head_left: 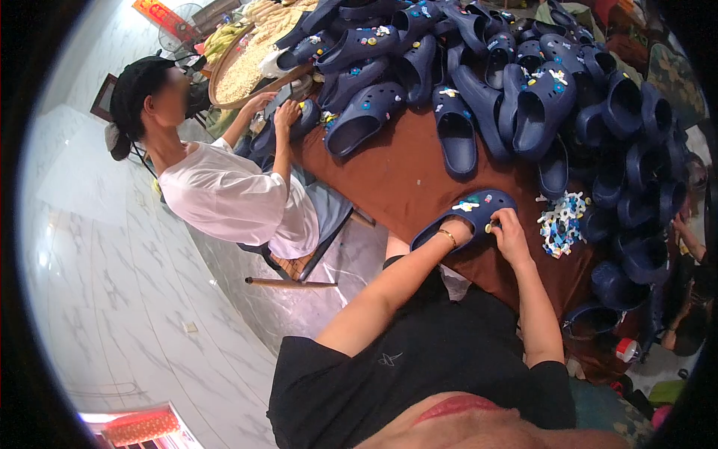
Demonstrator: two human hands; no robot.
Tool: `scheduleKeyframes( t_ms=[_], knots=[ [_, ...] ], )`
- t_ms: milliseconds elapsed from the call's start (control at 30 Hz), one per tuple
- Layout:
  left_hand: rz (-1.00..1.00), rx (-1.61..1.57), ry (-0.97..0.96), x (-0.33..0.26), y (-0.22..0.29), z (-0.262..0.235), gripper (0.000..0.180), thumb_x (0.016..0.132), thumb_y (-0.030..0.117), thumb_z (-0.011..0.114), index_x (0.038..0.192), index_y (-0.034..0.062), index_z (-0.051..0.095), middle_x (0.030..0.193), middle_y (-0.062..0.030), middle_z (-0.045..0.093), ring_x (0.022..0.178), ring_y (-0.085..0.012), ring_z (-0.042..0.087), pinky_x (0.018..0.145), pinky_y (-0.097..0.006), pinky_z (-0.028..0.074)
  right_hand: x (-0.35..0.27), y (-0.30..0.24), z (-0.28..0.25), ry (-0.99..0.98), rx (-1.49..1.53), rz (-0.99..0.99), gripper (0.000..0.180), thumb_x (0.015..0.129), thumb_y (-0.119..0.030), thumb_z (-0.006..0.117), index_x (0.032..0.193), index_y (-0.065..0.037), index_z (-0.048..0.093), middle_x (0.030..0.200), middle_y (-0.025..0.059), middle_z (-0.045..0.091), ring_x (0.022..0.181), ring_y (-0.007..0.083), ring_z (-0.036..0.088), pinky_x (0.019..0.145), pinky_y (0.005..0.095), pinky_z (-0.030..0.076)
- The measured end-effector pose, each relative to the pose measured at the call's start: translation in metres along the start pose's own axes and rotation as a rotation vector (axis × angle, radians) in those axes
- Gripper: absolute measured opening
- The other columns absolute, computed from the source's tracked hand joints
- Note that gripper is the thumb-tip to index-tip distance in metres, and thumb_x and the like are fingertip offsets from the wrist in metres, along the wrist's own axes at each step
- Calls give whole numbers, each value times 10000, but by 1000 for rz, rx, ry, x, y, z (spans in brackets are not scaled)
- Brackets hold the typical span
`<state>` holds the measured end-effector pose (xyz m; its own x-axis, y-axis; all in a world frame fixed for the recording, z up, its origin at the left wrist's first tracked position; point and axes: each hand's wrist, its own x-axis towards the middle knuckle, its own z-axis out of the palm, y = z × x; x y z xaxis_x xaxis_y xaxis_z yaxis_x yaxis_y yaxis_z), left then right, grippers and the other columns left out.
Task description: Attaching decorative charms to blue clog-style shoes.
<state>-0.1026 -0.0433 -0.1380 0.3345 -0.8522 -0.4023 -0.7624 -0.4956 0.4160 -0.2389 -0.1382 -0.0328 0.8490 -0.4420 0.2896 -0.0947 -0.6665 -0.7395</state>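
My left hand [458, 230] is tucked inside the clog [467, 217] on the desk [404, 179]; my right hand [508, 233] pinches a charm [490, 227] against it. Pressed crooked, the charm could pop loose into the pile [561, 221].

A glossy grey-veined white marble floor [149, 314] fills seven to ten o'clock; a low table under brown cloth [404, 179] sits near one o'clock.

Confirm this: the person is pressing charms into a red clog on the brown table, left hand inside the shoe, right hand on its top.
Not quite. The head view shows the clog is dark blue, not red. The rest holds: it lies on the brown table, the left hand is tucked into its opening, and the right hand rests on its top, beside a pile of charms.
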Motion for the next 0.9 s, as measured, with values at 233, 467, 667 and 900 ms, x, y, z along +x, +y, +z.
scheduleKeyframes(
  t_ms=[233, 467, 667, 900],
  knots=[
    [53, 6, 174, 14, -33, 14, 348, 750, 256, 478, 1009, 62, 608, 1076, -169, 562, 983, -299, 552, 848, -381, 427, -5, -5, 26, 173, 1, 35, 118, 719, -5, 526, 821, -3, 467, 861, 153, 460, 836, 337, 477, 737, 396, 385],
    [-42, -15, -69, -20, 32, -59, 426, 781, 272, 456, 1134, 45, 528, 1202, -168, 478, 1104, -312, 461, 945, -391, 349, -32, 18, 27, 272, 37, 187, 145, 690, 12, 547, 809, -6, 466, 802, 138, 499, 805, 325, 507, 728, 351, 416],
    [178, -45, 244, 2, -18, -8, 463, 796, 266, 455, 1219, 78, 451, 1264, -162, 418, 1157, -303, 410, 968, -388, 328, 28, 2, 13, 234, 118, 129, 198, 684, 6, 559, 881, -19, 553, 871, 121, 549, 821, 305, 535, 743, 357, 426],
    [253, -99, 286, -25, 30, -59, 351, 805, 224, 471, 1116, 64, 507, 1166, -169, 502, 1052, -320, 490, 857, -393, 401, 82, 8, 28, -529, -374, -36, 288, 672, 22, 554, 930, -84, 629, 974, 115, 564, 928, 307, 525, 822, 385, 424]
  ],
)
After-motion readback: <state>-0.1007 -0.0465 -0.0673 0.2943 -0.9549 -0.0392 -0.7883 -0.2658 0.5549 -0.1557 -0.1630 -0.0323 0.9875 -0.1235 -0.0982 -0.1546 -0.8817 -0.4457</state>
